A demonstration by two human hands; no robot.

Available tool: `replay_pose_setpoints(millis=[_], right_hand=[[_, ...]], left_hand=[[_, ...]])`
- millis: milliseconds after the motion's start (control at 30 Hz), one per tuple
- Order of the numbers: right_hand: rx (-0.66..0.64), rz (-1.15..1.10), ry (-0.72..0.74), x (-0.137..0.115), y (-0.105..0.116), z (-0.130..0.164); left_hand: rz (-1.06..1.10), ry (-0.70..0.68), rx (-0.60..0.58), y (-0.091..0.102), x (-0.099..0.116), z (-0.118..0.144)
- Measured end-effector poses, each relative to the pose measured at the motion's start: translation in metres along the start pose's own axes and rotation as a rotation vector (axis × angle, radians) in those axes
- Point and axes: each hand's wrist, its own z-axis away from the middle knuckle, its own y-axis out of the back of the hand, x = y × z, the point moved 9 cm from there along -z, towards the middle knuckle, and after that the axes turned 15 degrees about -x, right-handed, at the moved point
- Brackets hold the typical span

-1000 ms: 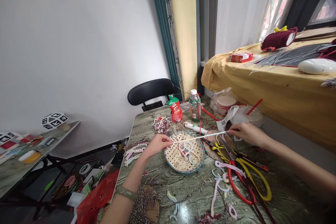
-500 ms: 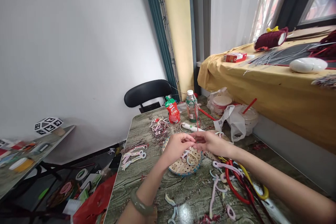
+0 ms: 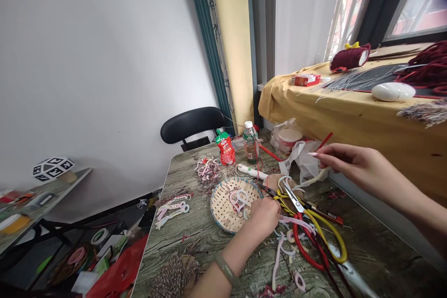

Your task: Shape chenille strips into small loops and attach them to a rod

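My left hand (image 3: pixel 266 216) is low at the right rim of a round woven bamboo basket (image 3: pixel 223 216), fingers curled down beside the scissors; what they grip is hidden. Inside the basket lie pale pink and white fuzzy cord loops (image 3: pixel 240 198). My right hand (image 3: pixel 352 164) is raised at the right, thumb and fingertips pinched together; I cannot make out anything in them. A cream cord (image 3: pixel 314 179) shows just below its fingers. Scissors with yellow handles (image 3: pixel 340 242) and scissors with red handles (image 3: pixel 300 247) lie between the hands, over pastel cord pieces (image 3: pixel 278 260).
Behind the basket stand a red pouch (image 3: pixel 226 151), a plastic bottle (image 3: pixel 250 146) and a white glue gun (image 3: pixel 252 172). A bagged tub (image 3: pixel 289 137) is farther back. Brown mixed yarn (image 3: pixel 174 275) lies front left. A yellow-clothed ledge (image 3: pixel 342 111) borders the right.
My hands, together above the basket before, are now apart. The right has moved up and right; the left has gone down and right to the basket's edge. The scissors and basket show more fully.
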Motion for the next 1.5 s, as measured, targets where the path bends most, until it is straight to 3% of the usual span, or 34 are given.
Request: replay_pose_setpoints(millis=[100,233,333,467,533,633,733,867,1067,1300,1500], right_hand=[[0.079,-0.002,-0.032,-0.002,0.013,0.018],[0.069,0.016,-0.07,0.001,0.01,0.031],[0.023,-0.007,-0.06,0.008,0.002,0.033],[-0.004,-0.047,-0.035,0.016,-0.002,0.029],[-0.035,-0.177,-0.011,0.016,-0.008,0.025],[-0.184,-0.445,0.054,0.003,-0.036,0.017],[-0.303,-0.56,0.081,-0.012,-0.069,0.013],[-0.317,-0.644,0.024,-0.013,-0.094,0.012],[-0.209,-0.638,-0.018,-0.006,-0.082,0.006],[-0.434,-0.542,-0.009,-0.021,-0.111,-0.009],[-0.392,-0.333,-0.027,0.011,-0.092,-0.036]], left_hand=[[-0.075,0.048,-0.077,-0.021,0.0,-0.012],[-0.105,0.055,-0.123,-0.026,0.0,-0.014],[-0.056,0.021,-0.066,-0.01,0.003,-0.004],[0.137,-0.023,0.135,0.031,0.006,0.018],[0.286,-0.052,0.209,0.051,0.009,0.026],[0.534,-0.142,0.25,0.072,0.018,0.033],[0.742,-0.217,0.285,0.086,0.03,0.04],[0.938,-0.225,0.303,0.091,0.037,0.05],[1.081,-0.21,0.26,0.087,0.04,0.058],[1.035,-0.215,0.351,0.096,0.034,0.052],[0.998,-0.172,0.381,0.099,0.025,0.054]])
